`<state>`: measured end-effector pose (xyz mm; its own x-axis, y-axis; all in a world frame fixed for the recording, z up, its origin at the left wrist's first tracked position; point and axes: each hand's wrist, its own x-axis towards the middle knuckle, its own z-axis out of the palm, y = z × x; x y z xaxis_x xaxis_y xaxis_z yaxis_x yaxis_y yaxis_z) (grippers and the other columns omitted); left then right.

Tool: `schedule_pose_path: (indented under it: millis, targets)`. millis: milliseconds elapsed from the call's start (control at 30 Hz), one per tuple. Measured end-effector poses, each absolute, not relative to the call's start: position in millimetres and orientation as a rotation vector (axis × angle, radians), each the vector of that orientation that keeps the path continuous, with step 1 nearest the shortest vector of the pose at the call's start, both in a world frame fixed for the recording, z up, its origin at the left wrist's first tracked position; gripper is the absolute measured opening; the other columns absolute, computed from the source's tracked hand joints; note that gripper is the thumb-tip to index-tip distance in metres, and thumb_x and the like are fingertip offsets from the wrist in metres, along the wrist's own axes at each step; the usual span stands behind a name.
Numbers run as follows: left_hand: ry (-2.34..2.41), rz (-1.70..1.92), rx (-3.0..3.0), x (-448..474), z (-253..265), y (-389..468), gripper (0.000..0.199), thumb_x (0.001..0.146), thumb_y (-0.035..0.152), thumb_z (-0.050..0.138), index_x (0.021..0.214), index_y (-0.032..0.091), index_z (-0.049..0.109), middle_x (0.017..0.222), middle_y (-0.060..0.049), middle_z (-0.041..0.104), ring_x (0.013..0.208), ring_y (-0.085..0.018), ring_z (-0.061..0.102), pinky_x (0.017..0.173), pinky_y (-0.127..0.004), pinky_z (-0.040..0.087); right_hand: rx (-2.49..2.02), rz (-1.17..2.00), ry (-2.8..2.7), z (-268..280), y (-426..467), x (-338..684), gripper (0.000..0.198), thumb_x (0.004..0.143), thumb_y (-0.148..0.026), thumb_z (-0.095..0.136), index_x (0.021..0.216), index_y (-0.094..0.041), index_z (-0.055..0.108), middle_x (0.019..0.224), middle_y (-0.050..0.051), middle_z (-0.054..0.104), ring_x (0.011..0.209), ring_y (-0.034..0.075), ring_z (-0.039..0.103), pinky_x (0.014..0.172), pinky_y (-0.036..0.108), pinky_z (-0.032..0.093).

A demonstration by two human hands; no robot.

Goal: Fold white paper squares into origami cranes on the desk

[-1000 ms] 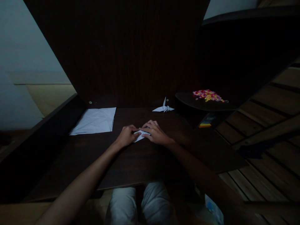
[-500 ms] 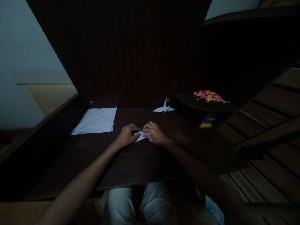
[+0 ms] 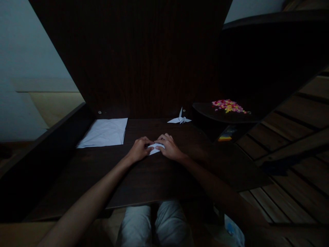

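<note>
A small piece of folded white paper (image 3: 155,149) lay on the dark desk (image 3: 144,181), midway between the person's two hands. The left hand (image 3: 139,149) gripped its left side and the right hand (image 3: 169,147) its right, both thumbs on the near part, the fingers curled over the far edge. Beyond them, near the back panel (image 3: 144,68), stood a white paper crane (image 3: 181,120); white sheets (image 3: 104,133) lay to the left, and bright little pieces (image 3: 228,106) covered part of a low shelf (image 3: 204,111) at right.

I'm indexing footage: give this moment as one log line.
left hand, right hand: on small white paper | beyond: paper bird | left: white sheets
</note>
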<state>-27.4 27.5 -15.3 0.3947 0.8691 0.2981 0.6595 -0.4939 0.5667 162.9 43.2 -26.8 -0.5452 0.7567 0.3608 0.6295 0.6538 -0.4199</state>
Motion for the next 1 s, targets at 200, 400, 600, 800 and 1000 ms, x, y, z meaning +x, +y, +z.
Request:
schedule_pose_path:
  millis: [200, 400, 600, 800, 1000]
  targets:
    - [1.313, 0.83, 2.329, -27.9, -17.0, 28.2, 0.02, 0.077, 0.023, 0.064, 0.095, 0.018, 0.071, 0.088, -0.005, 0.065, 0.081, -0.018, 0.059, 0.076, -0.03, 0.046, -1.066, 0.325, -2.336, -26.0, 43.0, 162.8, 0.025, 0.081, -0.02, 0.065, 0.106, -0.022, 0.067, 0.097, 0.006, 0.057, 0.095, 0.022, 0.046, 0.084, 0.039, 0.034]
    - [1.281, 0.813, 2.434, -29.2, -19.0, 27.2, 0.022, 0.08, 0.027, 0.061, 0.097, 0.018, 0.071, 0.089, -0.006, 0.063, 0.086, -0.02, 0.057, 0.083, -0.034, 0.045, -1.032, 0.299, -2.333, -27.2, 42.8, 162.2, 0.028, 0.082, -0.02, 0.064, 0.11, -0.021, 0.065, 0.098, 0.006, 0.057, 0.095, 0.021, 0.047, 0.083, 0.037, 0.033]
    - [1.26, 0.698, 2.566, -31.4, -19.2, 24.6, 0.024, 0.084, 0.029, 0.053, 0.095, 0.019, 0.072, 0.093, -0.007, 0.059, 0.092, -0.022, 0.054, 0.088, -0.036, 0.043, -0.942, 0.217, -2.411, -19.7, 42.8, 167.6, 0.012, 0.084, -0.019, 0.062, 0.093, -0.019, 0.069, 0.089, 0.005, 0.058, 0.088, 0.019, 0.048, 0.078, 0.035, 0.031]
    - [1.244, 0.615, 2.646, -31.3, -14.8, 21.3, 0.025, 0.081, 0.025, 0.054, 0.098, 0.017, 0.07, 0.096, -0.009, 0.058, 0.094, -0.024, 0.053, 0.089, -0.038, 0.043, -0.786, 0.177, -2.495, -13.7, 43.9, 176.0, 0.006, 0.082, -0.015, 0.063, 0.082, -0.016, 0.069, 0.084, 0.005, 0.061, 0.083, 0.017, 0.05, 0.075, 0.032, 0.032]
    - [1.191, 0.519, 2.681, -33.8, -8.4, 18.1, 0.027, 0.079, 0.027, 0.057, 0.1, 0.018, 0.069, 0.103, -0.009, 0.057, 0.097, -0.026, 0.052, 0.09, -0.04, 0.041, -0.723, 0.221, -2.567, -14.4, 41.5, 178.9, 0.009, 0.074, -0.014, 0.067, 0.082, -0.017, 0.069, 0.088, 0.004, 0.061, 0.086, 0.018, 0.052, 0.081, 0.033, 0.036]
